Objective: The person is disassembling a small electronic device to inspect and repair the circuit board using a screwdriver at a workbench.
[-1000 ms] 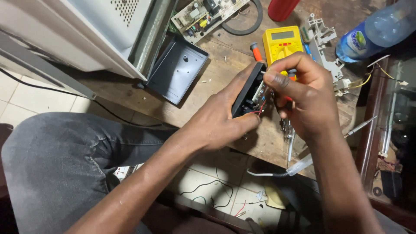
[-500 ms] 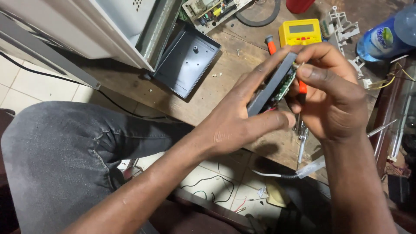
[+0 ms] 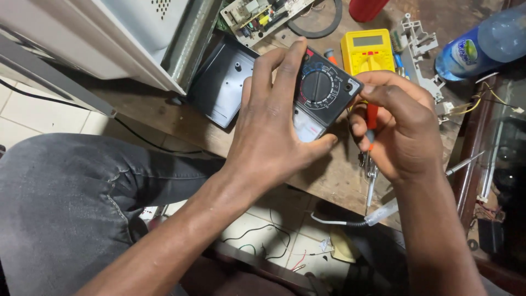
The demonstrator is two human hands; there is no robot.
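Note:
My left hand grips a black multimeter, its dial face turned up toward me over the wooden bench. My right hand is closed on a red and orange handled tool, probably a screwdriver, beside the meter's right edge. The tool's tip is hidden behind my fingers. The meter's black back cover lies open on the bench, just left of my left hand.
A yellow multimeter, a circuit board, a black rubber ring and a red cylinder lie at the back. A plastic bottle and grey plastic bracket sit right. A white appliance stands left.
My left hand has turned the black multimeter from edge-on to dial face up. My right hand has dropped slightly to the meter's right side, still holding the tool.

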